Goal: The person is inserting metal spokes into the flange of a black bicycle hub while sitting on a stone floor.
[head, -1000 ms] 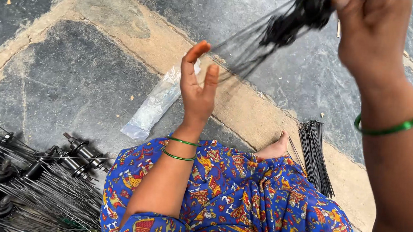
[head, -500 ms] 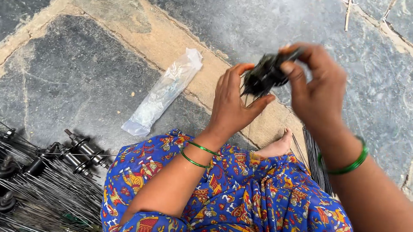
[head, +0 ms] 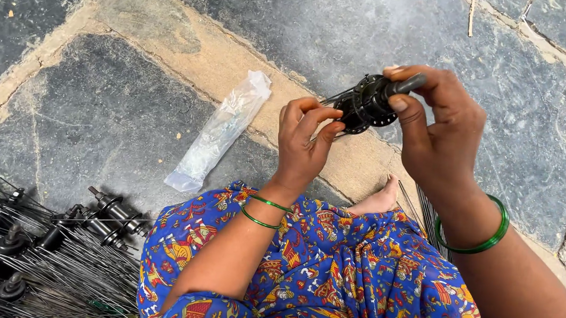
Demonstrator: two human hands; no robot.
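My right hand (head: 436, 131) grips a black wheel hub (head: 370, 102) by its axle, held up in front of me above the stone floor. My left hand (head: 303, 141) pinches thin spokes (head: 330, 102) at the hub's left flange, fingertips touching the rim of the flange. Green bangles sit on both wrists. My lap is covered by blue patterned cloth (head: 309, 270), with a bare foot (head: 378, 199) showing at its far edge.
A pile of black hubs with spokes attached (head: 40, 243) lies at my lower left. A clear plastic bag (head: 220, 133) lies on the stone floor ahead. A bundle of loose spokes (head: 428, 218) lies by my foot, mostly hidden by my right arm.
My right hand came down from the upper right with the hub. My left hand closed from open fingers onto the spokes at the hub.
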